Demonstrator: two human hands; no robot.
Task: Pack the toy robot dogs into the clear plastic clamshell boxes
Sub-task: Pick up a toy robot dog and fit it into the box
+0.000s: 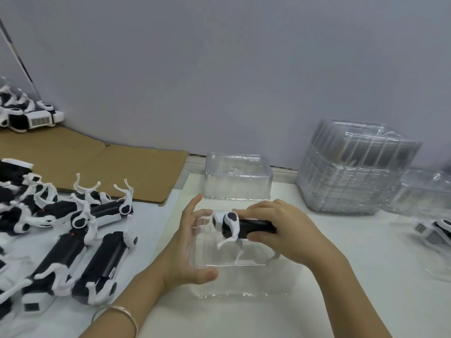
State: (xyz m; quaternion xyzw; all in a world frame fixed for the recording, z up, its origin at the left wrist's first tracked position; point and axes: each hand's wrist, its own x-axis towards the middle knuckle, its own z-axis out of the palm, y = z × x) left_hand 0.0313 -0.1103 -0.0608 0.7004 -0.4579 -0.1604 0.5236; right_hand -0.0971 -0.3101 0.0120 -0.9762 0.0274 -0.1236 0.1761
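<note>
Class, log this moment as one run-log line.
right hand grips toy dog | left hand braces clamshell | toy dog over clamshell

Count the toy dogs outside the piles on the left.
2. One toy dog gripped by the right hand over the open clamshell box; a second dog at the right edge, partly cut off. More may be hidden.

Single view, worn on the person's head, looking forward and steeply down onto the white table (231, 320). It's close in: both forearms come up from the bottom edge, and the left hand (188, 247) and right hand (280, 230) sit just below frame centre. The wide-angle lens takes in plenty: grey wall (219, 69) across the top half, heap of toy robot dogs (73, 240) at the left edge, stack of clamshell boxes (353, 172) to the right.
</note>
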